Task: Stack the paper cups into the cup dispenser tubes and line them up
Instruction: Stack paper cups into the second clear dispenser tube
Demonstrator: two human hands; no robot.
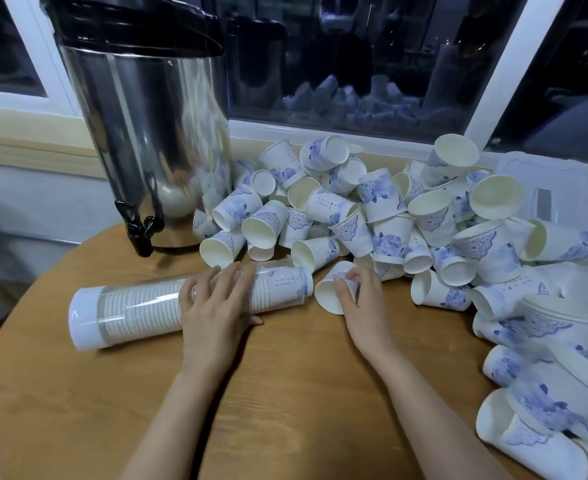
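1. Paper cups (407, 220) lie in a loose heap across the far and right side of the round wooden table (285, 393), beside a steel drinks urn (154, 133).
2. A clear dispenser tube (140, 308) lies on its side near the table's middle. Its white cap (83, 318) is on the left end, and a nested stack fills most of its length.
3. The left hand (213, 303) is draped over the tube's middle, fingers arched across the top and thumb against the near side, gripping it steady.
4. The right hand (358, 303) is closed round a single cup (330, 296) lying on its side, just beside the tube's right end and at the edge of the heap.
5. From where I stand, this looks like the loading step: one more cup picked up to join the stack.
6. Next, the cup's narrow base probably needs turning toward the tube's mouth, lined up with the stack, then pushed in straight while the left hand stops the tube rolling.
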